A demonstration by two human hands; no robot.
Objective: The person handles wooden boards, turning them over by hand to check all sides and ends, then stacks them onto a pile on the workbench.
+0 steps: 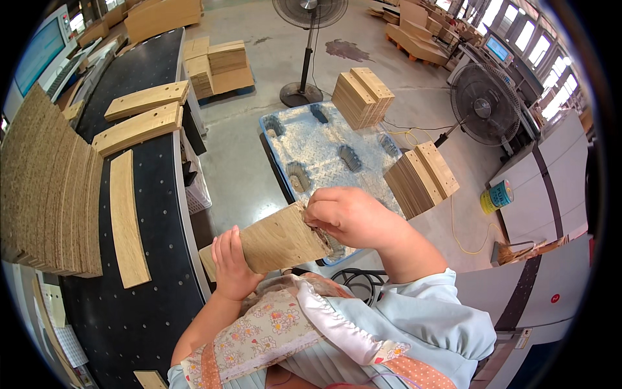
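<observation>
Left fingers (227,249): closed over one wooden board (278,238), laid across its broad face near the left end. Right fingers (319,217): drawn narrow against the board's right end; whether they pinch anything smaller cannot be told. Board: held aslant just right of the tabletop (139,330), before one flowered apron (269,330). Tabletop: black, dotted with small pale studs. On it, toward the middle: one long pale board (128,220), lying flat. At its far part: two pale boards with holes, the upper (148,99) and the lower (139,128), near each other. Along its left side: one tall stack of brown panels (55,194). Close beside its right edge: one white basket (198,193). Farther right of the tabletop: one blue-edged pallet (324,146), dusty, with a far board stack (363,97) and a near board stack (420,178) at its right side. Well right of the tabletop: a standing fan (483,104) and a yellow-and-teal can (497,196).
</observation>
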